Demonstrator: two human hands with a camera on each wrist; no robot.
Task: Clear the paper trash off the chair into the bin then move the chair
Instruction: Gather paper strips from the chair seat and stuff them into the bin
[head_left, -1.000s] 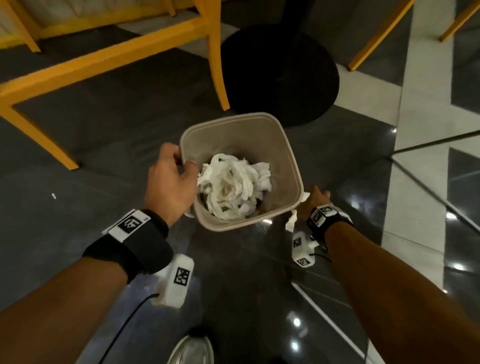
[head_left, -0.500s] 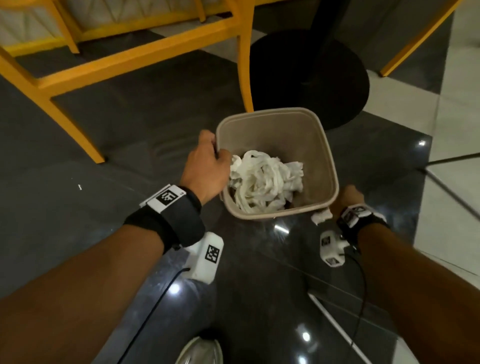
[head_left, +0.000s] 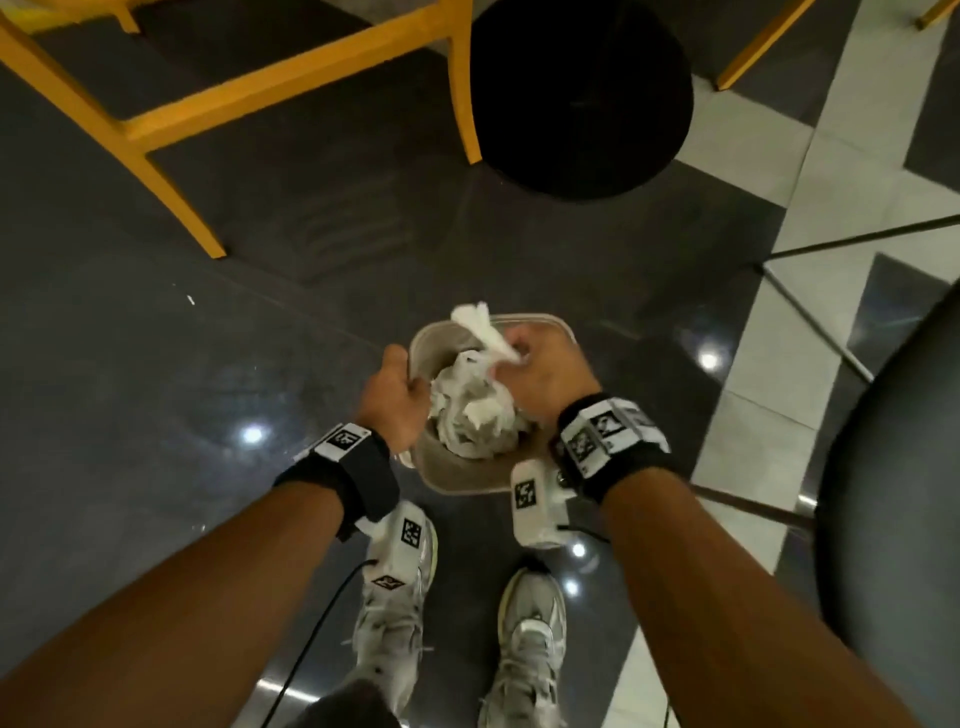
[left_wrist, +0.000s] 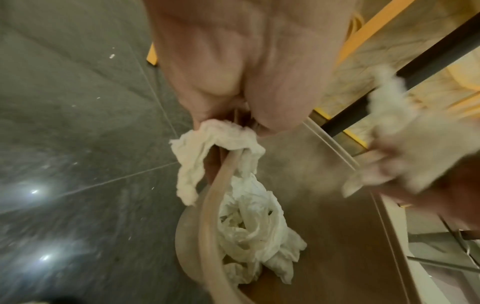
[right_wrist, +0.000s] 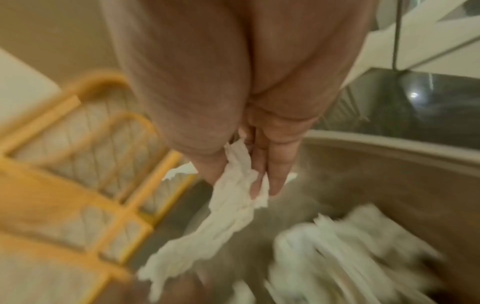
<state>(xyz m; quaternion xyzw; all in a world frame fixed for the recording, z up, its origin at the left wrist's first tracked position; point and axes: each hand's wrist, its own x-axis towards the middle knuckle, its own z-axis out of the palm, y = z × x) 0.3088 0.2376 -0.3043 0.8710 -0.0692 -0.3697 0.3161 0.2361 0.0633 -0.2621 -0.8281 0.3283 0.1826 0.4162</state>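
Observation:
A beige bin (head_left: 457, 480) hangs low over the dark floor in front of my shoes, with crumpled white paper (head_left: 475, 415) piled inside. My left hand (head_left: 402, 387) grips the bin's left rim (left_wrist: 214, 197); a paper scrap (left_wrist: 207, 142) is caught under its fingers and drapes over the rim. Over the bin's mouth, my right hand (head_left: 524, 358) pinches a torn white paper strip (head_left: 475, 319) between thumb and fingers (right_wrist: 278, 174); the strip (right_wrist: 228, 207) dangles above the pile. The yellow chair (head_left: 291, 83) stands at the upper left.
A black round table base (head_left: 582, 93) sits just beyond the chair's leg. A dark round seat (head_left: 893, 467) on thin metal legs is close on my right. Another yellow leg (head_left: 753, 52) shows at the top right. My shoes (head_left: 530, 639) are under the bin.
My right hand has risen from the floor beside the bin with the paper strip and now hovers over the opening. The bin sits nearer my feet in the view.

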